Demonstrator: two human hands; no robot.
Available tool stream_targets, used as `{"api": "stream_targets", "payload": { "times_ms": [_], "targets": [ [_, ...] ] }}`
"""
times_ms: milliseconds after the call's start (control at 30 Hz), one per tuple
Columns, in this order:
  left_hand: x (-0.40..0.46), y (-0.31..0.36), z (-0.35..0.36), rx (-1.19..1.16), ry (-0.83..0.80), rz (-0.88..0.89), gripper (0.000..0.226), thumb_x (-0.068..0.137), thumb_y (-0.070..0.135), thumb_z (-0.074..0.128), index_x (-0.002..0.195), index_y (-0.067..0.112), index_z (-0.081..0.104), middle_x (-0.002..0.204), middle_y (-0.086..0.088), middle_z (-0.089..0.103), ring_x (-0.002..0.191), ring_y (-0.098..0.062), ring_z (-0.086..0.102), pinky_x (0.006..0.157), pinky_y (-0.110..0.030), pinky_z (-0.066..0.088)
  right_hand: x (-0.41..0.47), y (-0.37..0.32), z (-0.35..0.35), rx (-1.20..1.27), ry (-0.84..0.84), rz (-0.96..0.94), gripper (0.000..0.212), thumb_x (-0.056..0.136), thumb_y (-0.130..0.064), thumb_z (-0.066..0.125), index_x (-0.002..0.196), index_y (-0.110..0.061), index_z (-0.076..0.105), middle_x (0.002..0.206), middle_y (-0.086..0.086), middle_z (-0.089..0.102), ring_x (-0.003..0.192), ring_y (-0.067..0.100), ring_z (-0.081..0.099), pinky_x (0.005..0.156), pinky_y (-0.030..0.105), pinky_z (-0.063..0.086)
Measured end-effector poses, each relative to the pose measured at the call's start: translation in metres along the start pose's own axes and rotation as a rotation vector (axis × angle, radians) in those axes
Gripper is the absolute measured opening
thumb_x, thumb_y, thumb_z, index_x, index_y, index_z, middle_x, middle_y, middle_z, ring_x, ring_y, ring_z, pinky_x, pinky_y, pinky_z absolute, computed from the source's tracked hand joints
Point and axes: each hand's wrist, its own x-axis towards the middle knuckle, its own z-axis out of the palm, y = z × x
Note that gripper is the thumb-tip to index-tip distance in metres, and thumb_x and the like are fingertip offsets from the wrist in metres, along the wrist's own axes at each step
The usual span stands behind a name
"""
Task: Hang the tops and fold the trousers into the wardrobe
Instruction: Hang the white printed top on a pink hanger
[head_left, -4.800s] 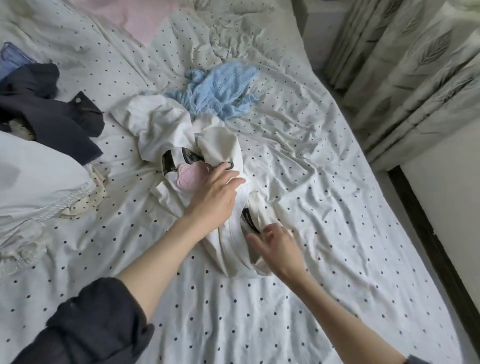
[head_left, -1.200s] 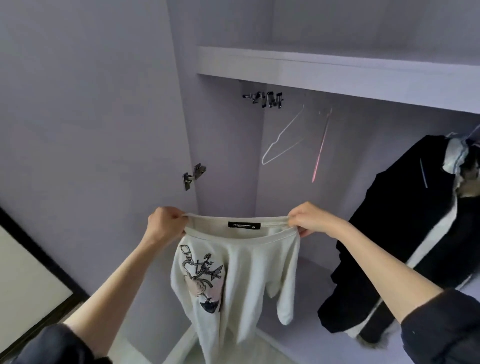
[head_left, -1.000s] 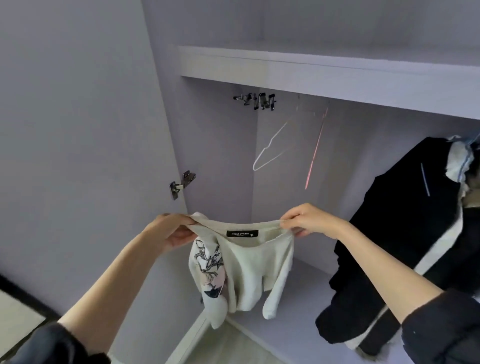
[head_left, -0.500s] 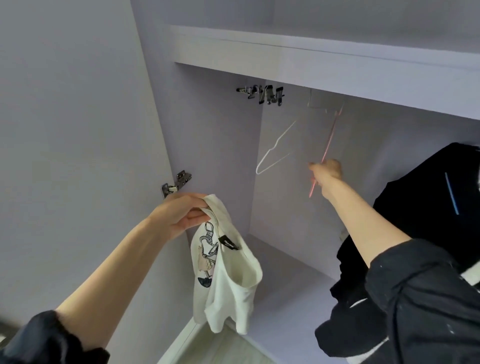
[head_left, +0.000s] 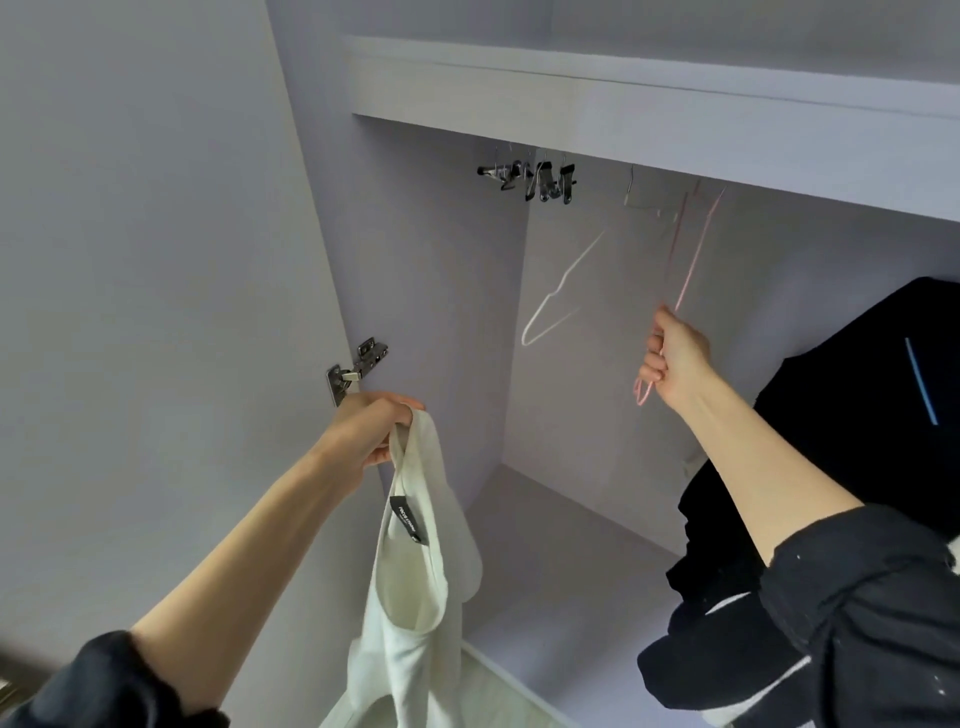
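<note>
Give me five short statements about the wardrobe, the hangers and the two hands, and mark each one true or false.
1. The left hand holds the white top by its neckline. True.
2. The right hand grips the white hanger. False: it grips the pink hanger; the white one hangs untouched to its left.
3. The white top is already on a hanger. False: it hangs only from the left hand.
4. A dark garment hangs at the right side of the wardrobe. True.
5. The clip hangers lie on the wardrobe floor. False: they hang just below the shelf.
</note>
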Motion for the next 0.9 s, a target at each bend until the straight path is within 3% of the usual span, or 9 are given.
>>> {"api": "stream_targets", "payload": {
  "times_ms": [133,267,433,533,600,667,800,900],
  "targets": [
    [-0.003,-0.004,0.007,0.078,-0.017,-0.006,0.028,0.082,-0.003,0.043,0.076,0.014,0.064,0.065,-0.003,0.054,0.062,-0.015,0.051,0.061,-0.023,0.041,-0.018,0.04,-0.024,-0.125,0.104,0.066,0.041,0.088,-0.043,0.06,0.065,-0.02,0.035,0.035,-0.01,0.023,0.027,0.006,0.014,0.035,0.009,0.013],
    [-0.007,-0.012,0.015,0.102,-0.016,-0.009,0.026,0.081,-0.003,0.044,0.077,0.014,0.063,0.065,-0.003,0.054,0.064,-0.016,0.051,0.062,-0.024,0.041,-0.039,0.089,-0.062,-0.242,0.131,0.147,0.036,0.091,-0.031,0.058,0.063,-0.018,0.038,0.038,-0.005,0.025,0.024,0.005,0.016,0.032,0.011,0.014],
    [-0.018,-0.032,0.025,0.149,-0.071,-0.026,0.024,0.08,-0.002,0.044,0.077,0.012,0.063,0.061,-0.003,0.053,0.061,-0.017,0.05,0.061,-0.024,0.04,-0.076,0.128,-0.108,-0.321,0.192,0.062,0.047,0.087,-0.035,0.063,0.052,-0.015,0.04,0.042,-0.004,0.035,0.032,0.009,0.03,0.039,0.023,0.029],
    [-0.024,-0.041,0.028,0.152,-0.089,-0.038,0.024,0.082,-0.002,0.044,0.079,0.012,0.063,0.06,-0.002,0.053,0.058,-0.015,0.051,0.056,-0.021,0.041,-0.095,0.137,-0.12,-0.29,0.071,-0.045,0.037,0.087,-0.031,0.065,0.059,-0.011,0.051,0.052,-0.001,0.051,0.053,0.013,0.05,0.063,0.027,0.05],
    [-0.027,-0.043,0.028,0.142,-0.1,-0.034,0.023,0.083,-0.002,0.044,0.078,0.012,0.061,0.063,-0.003,0.052,0.057,-0.014,0.051,0.052,-0.019,0.042,-0.101,0.13,-0.121,-0.209,-0.006,-0.104,0.022,0.087,-0.026,0.065,0.072,-0.011,0.058,0.061,0.001,0.054,0.06,0.012,0.054,0.073,0.029,0.053],
    [-0.03,-0.044,0.025,0.127,-0.1,-0.029,0.021,0.084,-0.002,0.044,0.078,0.011,0.06,0.065,-0.004,0.05,0.057,-0.014,0.049,0.049,-0.017,0.042,-0.104,0.123,-0.119,-0.157,0.023,-0.147,0.017,0.088,-0.027,0.065,0.077,-0.015,0.058,0.057,-0.003,0.048,0.052,0.006,0.046,0.066,0.024,0.051],
    [-0.035,-0.045,0.018,0.129,-0.102,-0.066,0.017,0.084,0.002,0.045,0.07,0.009,0.051,0.057,-0.003,0.044,0.048,-0.014,0.042,0.041,-0.015,0.039,-0.113,0.131,-0.121,-0.112,0.158,-0.124,0.028,0.09,-0.041,0.059,0.076,-0.017,0.06,0.05,-0.009,0.03,0.039,0.004,0.028,0.045,0.014,0.03],
    [-0.038,-0.054,0.018,0.151,-0.085,-0.142,0.01,0.083,0.009,0.049,0.073,0.01,0.051,0.056,-0.001,0.049,0.05,-0.013,0.047,0.051,-0.021,0.042,-0.117,0.14,-0.125,-0.189,0.143,-0.076,0.039,0.095,-0.043,0.047,0.069,-0.016,0.058,0.053,-0.006,0.026,0.046,0.006,0.024,0.054,0.019,0.029]
  ]
}}
